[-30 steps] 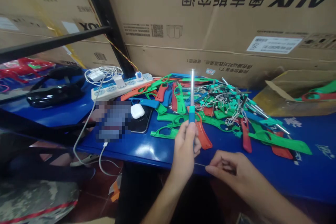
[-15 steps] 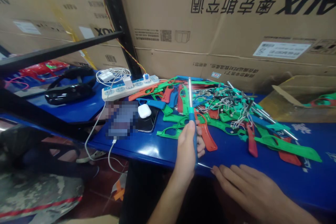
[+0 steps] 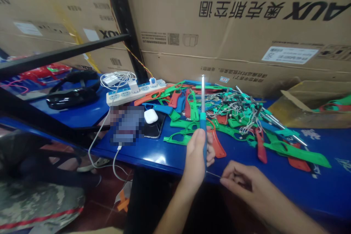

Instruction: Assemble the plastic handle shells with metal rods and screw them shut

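Upright in my left hand (image 3: 197, 150), whose fingers are wrapped round its blue handle, is a long-necked lighter (image 3: 203, 119) with its metal tube pointing up. A thin wire (image 3: 213, 174) runs from the handle's lower end to my right hand (image 3: 246, 181), whose thumb and forefinger pinch it just above the table's front edge. Behind the lighter lies a heap of green, red and blue plastic lighter handle parts (image 3: 227, 126), mixed with metal tubes (image 3: 274, 120) and white wires (image 3: 251, 126). The inside of the held handle is hidden from view.
A power strip (image 3: 131, 93) with a coiled cable stands behind a phone (image 3: 127, 128) and a white earbud case (image 3: 150, 116). Cartons (image 3: 175, 14) wall the back. An open box (image 3: 298, 98) sits at right; a black shelf post (image 3: 123, 14) rises at left. Another person's camouflage-clothed leg (image 3: 38, 204) shows lower left.
The fingers of my right hand have curled from lying stretched out into a raised pinch on the wire. My left hand keeps its grip, with the lighter shifted slightly right.
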A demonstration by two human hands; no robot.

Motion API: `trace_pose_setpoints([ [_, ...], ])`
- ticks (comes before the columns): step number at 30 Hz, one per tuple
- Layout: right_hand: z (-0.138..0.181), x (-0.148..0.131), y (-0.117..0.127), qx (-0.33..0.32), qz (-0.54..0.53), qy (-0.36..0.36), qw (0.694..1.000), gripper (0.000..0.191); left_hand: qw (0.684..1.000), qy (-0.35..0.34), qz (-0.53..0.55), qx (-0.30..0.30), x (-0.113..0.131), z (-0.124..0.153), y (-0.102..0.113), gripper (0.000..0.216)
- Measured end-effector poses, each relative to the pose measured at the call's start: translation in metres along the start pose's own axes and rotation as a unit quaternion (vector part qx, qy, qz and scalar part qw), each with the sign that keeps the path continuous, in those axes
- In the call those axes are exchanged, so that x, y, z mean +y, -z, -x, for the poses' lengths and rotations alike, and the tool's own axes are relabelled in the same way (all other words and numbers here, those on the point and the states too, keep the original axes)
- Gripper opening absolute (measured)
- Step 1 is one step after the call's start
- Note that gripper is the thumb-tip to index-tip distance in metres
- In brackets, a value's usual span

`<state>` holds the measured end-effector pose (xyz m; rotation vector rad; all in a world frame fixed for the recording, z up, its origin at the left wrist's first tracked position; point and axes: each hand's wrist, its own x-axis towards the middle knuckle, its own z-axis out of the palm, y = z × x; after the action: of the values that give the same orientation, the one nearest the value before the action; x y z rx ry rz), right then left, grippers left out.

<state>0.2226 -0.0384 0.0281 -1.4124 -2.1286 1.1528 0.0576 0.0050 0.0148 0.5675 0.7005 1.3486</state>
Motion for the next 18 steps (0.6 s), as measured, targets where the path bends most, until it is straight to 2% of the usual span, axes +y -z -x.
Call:
trace_pose_setpoints([
  [2, 0.005, 0.008, -0.001, 0.046, 0.144, 0.116, 0.982, 0.026, 1.000, -0.001, 0.007, 0.009, -0.002, -0.002, 0.000, 0.052],
  [3, 0.008, 0.012, -0.001, 0.083, 0.222, 0.187, 0.953, 0.026, 1.000, -0.001, 0.005, 0.010, -0.002, -0.003, 0.000, 0.053],
  [5, 0.014, 0.020, -0.003, 0.155, 0.356, 0.294, 0.873, 0.035, 1.000, 0.003, -0.001, 0.010, -0.004, -0.004, 0.000, 0.054],
  [7, 0.020, 0.027, -0.005, 0.192, 0.442, 0.330, 0.812, 0.043, 1.000, 0.006, -0.001, 0.017, -0.004, -0.005, -0.001, 0.054],
  [8, 0.023, 0.029, -0.006, 0.194, 0.466, 0.331, 0.797, 0.045, 1.000, 0.007, 0.002, 0.022, -0.005, -0.005, -0.001, 0.055],
  [10, 0.026, 0.031, -0.007, 0.188, 0.487, 0.329, 0.787, 0.047, 1.000, 0.012, 0.006, 0.027, -0.004, -0.005, -0.001, 0.056],
  [12, 0.025, 0.030, -0.007, 0.186, 0.476, 0.333, 0.792, 0.046, 1.000, 0.015, 0.001, 0.028, -0.003, -0.004, -0.002, 0.055],
  [16, 0.015, 0.021, -0.006, 0.192, 0.418, 0.353, 0.815, 0.038, 1.000, 0.012, -0.020, 0.009, -0.001, 0.000, -0.003, 0.049],
  [18, 0.009, 0.016, -0.008, 0.203, 0.364, 0.341, 0.842, 0.038, 1.000, 0.010, -0.027, 0.001, -0.001, 0.001, -0.002, 0.046],
])
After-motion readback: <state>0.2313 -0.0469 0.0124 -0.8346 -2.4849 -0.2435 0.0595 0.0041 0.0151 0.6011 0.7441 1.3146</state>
